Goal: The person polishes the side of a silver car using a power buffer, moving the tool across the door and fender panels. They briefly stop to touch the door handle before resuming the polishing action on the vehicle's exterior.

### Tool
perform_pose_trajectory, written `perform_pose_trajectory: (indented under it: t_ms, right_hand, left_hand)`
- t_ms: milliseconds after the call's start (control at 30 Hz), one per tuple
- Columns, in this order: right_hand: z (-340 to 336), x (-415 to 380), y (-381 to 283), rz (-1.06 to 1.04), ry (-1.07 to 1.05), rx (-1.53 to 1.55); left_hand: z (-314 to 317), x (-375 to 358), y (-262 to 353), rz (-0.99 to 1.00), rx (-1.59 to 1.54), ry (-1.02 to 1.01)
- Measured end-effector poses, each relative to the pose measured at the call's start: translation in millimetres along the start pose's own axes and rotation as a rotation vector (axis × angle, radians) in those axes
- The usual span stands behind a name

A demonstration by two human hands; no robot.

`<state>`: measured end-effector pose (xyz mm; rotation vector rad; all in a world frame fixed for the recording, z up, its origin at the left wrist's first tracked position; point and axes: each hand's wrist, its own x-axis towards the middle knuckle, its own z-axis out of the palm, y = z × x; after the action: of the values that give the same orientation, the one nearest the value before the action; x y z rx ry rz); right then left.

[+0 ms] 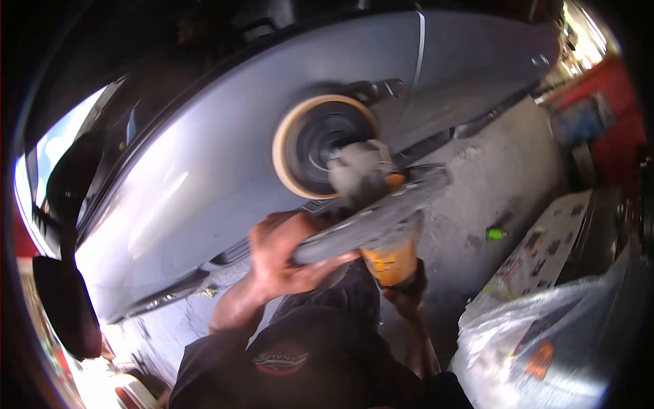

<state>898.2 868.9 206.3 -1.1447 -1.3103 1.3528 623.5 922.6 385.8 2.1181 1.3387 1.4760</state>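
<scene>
Left fingers [310, 274] and right fingers [405, 300] curl around the polisher [388, 260].

Bare hands and forearms in relation to the polisher [390, 260]. The left hand [279, 249] lies at the polisher's left end, knuckles uppermost, its fingers bent and closed on the dark part; one digit extends along the underside. The left forearm [238, 300] slopes down and outward from the polisher, the wrist only slightly bent. The right hand [409, 290], in shadow, is closed about the polisher's lower end; its fingers are partly hidden and their exact arrangement cannot be told. The right forearm [425, 347] descends steeply below the polisher. Both elbows are indistinct.
</scene>
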Motion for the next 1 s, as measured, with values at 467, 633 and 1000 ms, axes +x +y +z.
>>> perform_pose_trajectory:
  t_ms: [467,633,1000]
  right_hand:
    - [30,15,32,0.174,0.137,0.475]
    - [-32,49,72,0.106,0.119,0.55]
    - [-106,91,92,0.281,-0.185,0.756]
  left_hand:
    - [58,43,1,0.116,0.035,-0.271]
    - [132,85,1,-0.021,0.141,-0.358]
    - [232,149,24,-0.18,0.321,-0.349]
